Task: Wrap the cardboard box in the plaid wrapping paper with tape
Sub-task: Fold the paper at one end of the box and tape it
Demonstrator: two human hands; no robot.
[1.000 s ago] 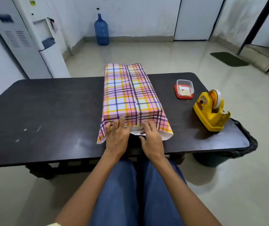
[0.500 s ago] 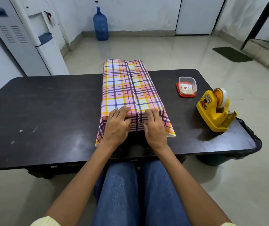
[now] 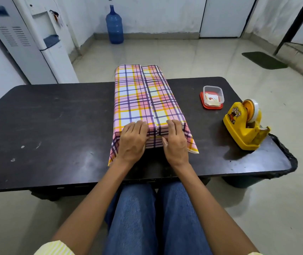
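Observation:
The cardboard box is fully covered by the plaid wrapping paper [image 3: 143, 100], pink with yellow and purple lines, with a seam running down the middle of its top. It lies lengthwise on the dark table [image 3: 55, 126]. My left hand [image 3: 133, 139] and my right hand [image 3: 175, 141] press the paper flap down flat over the box's near end, fingers straight and reaching the top edge. Loose paper corners stick out at both sides of the near end. A yellow tape dispenser [image 3: 245, 124] stands to the right, apart from both hands.
A small clear container on a red lid [image 3: 212, 97] sits right of the box. A black bin [image 3: 286, 162] stands under the table's right end. A water dispenser [image 3: 36, 39] and a blue bottle [image 3: 114, 24] stand beyond the table. My legs are under the near edge.
Both hands moved up from the table edge onto the near end of the box, folding the top flap down so the opening is covered.

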